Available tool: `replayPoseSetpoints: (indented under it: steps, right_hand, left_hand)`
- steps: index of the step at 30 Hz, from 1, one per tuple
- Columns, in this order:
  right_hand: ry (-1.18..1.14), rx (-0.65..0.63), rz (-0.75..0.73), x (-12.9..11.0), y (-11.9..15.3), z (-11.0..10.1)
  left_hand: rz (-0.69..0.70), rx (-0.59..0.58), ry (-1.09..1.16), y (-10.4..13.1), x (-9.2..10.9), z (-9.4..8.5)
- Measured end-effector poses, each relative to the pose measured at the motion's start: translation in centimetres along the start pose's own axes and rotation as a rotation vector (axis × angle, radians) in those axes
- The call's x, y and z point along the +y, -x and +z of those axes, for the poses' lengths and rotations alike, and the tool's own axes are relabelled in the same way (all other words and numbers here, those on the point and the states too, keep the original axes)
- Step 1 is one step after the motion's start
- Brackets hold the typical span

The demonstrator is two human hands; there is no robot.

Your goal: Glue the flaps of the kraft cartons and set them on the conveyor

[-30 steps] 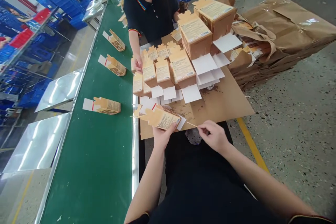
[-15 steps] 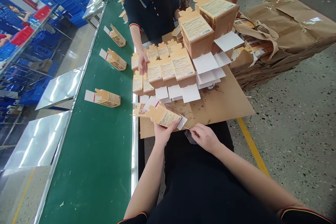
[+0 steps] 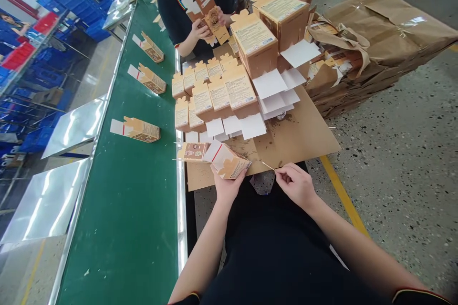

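Observation:
My left hand [image 3: 228, 185] grips a small tan carton [image 3: 234, 164] from below, its white flap with a red strip pointing up and left. Pinched in the fingers of my right hand [image 3: 294, 182] is a thin cotton swab [image 3: 267, 165], its tip apart from the carton. Another carton with a brown printed side [image 3: 194, 151] lies on the cardboard sheet [image 3: 304, 136], just left of the held one. Beyond my hands stand rows of tan cartons [image 3: 218, 95], several with white flaps sticking out toward me.
Three cartons [image 3: 143, 128] stand spaced along the green conveyor belt [image 3: 125, 209] on the left. Across the cardboard, a co-worker [image 3: 193, 14] handles a flat brown carton [image 3: 214, 24]. Larger cartons [image 3: 255, 40] are stacked at the right, before a paper-wrapped pile [image 3: 386, 38].
My right hand has drawn the swab right, away from the carton. My left hand has turned the carton, bringing its white flap into view. The co-worker's hand has left the rows and now holds a carton.

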State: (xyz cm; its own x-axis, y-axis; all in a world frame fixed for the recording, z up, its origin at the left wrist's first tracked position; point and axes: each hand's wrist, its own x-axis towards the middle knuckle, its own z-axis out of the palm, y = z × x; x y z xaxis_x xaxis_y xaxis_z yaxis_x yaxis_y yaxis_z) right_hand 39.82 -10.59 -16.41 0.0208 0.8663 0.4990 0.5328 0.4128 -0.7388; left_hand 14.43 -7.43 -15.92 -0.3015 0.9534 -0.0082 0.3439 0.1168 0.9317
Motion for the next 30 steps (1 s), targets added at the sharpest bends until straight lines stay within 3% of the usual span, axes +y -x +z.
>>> replayPoseSetpoints:
  steps: [9, 14, 17, 20, 26, 28, 30]
  right_hand:
    - [0.004, 0.083, 0.037, -0.6, 0.9, -1.7]
    - [-0.016, 0.031, 0.079, -1.0, 1.0, -1.6]
    - [-0.013, 0.025, 0.090, -1.0, 0.6, -1.8]
    - [0.007, 0.080, 0.068, -0.7, 0.0, -2.8]
    - [-0.019, 0.081, -0.008, -0.1, -1.6, -3.9]
    - [-0.053, 0.056, -0.017, -0.1, -2.3, -3.3]
    - [-0.094, 0.022, -0.024, -0.2, -2.8, -2.6]
  left_hand:
    - [-0.027, 0.037, -0.086, 0.5, -0.7, 0.7]
    - [-0.056, 0.012, -0.099, 0.5, -0.3, 1.5]
    - [-0.007, 0.014, -0.070, 1.5, -0.6, 0.3]
    - [0.010, 0.128, -0.071, 2.3, -1.9, -4.3]
    - [-0.029, 0.557, -0.109, -0.6, -4.3, -18.9]
    - [-0.095, 0.742, -0.124, -1.9, -5.0, -22.1]
    - [-0.205, 0.836, -0.120, -2.5, -5.9, -23.8]
